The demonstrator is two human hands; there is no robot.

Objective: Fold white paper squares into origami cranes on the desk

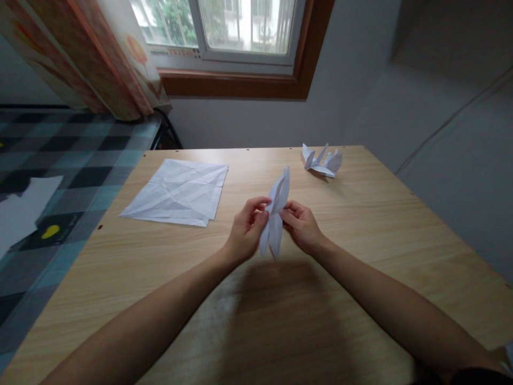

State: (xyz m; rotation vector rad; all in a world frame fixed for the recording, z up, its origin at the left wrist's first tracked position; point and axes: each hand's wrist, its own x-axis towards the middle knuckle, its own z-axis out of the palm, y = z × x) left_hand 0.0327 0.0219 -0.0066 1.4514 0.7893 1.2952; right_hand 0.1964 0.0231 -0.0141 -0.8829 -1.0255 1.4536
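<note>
A narrow, folded piece of white paper (276, 214) stands upright above the middle of the wooden table (360, 240). My left hand (247, 229) pinches its left side near the middle, fingers closed on it. My right hand (301, 224) pinches the right side at the same height. Both points of the folded paper stick out above and below my fingers.
A creased white sheet stack (178, 192) lies flat at the table's left. A finished white paper figure (323, 161) with several pointed flaps sits at the far edge. A bed with checked cover (60, 176) and loose white paper (20, 211) is left; window and curtain behind.
</note>
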